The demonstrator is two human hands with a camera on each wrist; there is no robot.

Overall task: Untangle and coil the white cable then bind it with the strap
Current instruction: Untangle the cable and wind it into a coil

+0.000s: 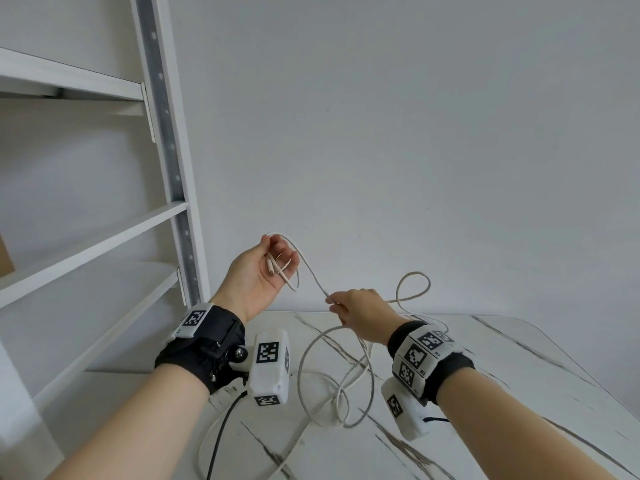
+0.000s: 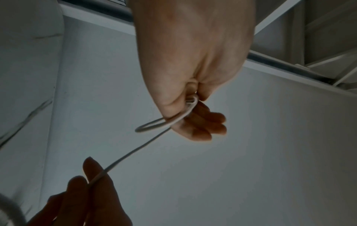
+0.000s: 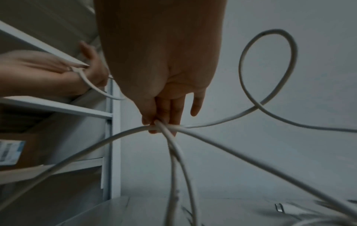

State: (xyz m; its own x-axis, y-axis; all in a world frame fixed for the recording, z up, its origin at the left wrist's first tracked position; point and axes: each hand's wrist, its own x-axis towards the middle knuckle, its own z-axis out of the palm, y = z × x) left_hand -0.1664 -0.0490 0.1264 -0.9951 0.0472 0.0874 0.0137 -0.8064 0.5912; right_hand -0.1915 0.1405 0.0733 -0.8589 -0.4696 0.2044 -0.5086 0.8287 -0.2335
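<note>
The white cable (image 1: 313,276) runs between both raised hands. My left hand (image 1: 266,268), palm up, curls its fingers round a small loop and the cable's two plug ends; the left wrist view shows that loop (image 2: 154,124) under its fingertips. My right hand (image 1: 349,306), lower and to the right, pinches the cable (image 3: 164,130) where several strands cross. One loop (image 1: 414,285) stands up behind the right hand, and larger loops (image 1: 332,379) hang down onto the marble table (image 1: 485,375). No strap shows in any view.
A white shelving unit (image 1: 104,237) with a metal upright stands at the left, close to my left hand. A plain wall is behind. A black lead (image 1: 221,434) hangs from the left wrist camera. A small pale piece (image 3: 279,208) lies on the table.
</note>
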